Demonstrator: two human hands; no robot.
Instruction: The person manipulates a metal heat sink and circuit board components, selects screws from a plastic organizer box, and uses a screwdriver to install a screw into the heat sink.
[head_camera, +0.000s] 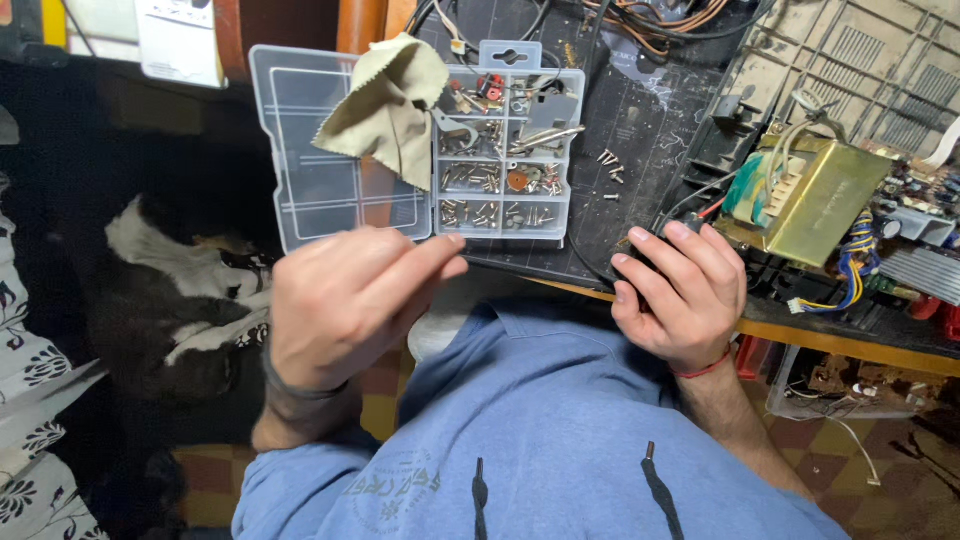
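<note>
My left hand (345, 300) hovers just in front of an open clear plastic parts box (505, 150), its fingers drawn together near the front row of screws; whether it pinches a screw I cannot tell. My right hand (680, 295) is wrapped around a small black part (650, 242) with black cables running from it, at the front edge of the workbench. The box's compartments hold several screws and small metal bits. Its lid (320, 190) lies open to the left, with a beige cloth (385, 105) draped over it.
A few loose screws (610, 170) lie on the black mat (650, 110). A brass-coloured transformer (815, 195) with coloured wires sits at the right among circuit boards. A black-and-white cat (180, 290) lies below left. Tangled cables run along the back.
</note>
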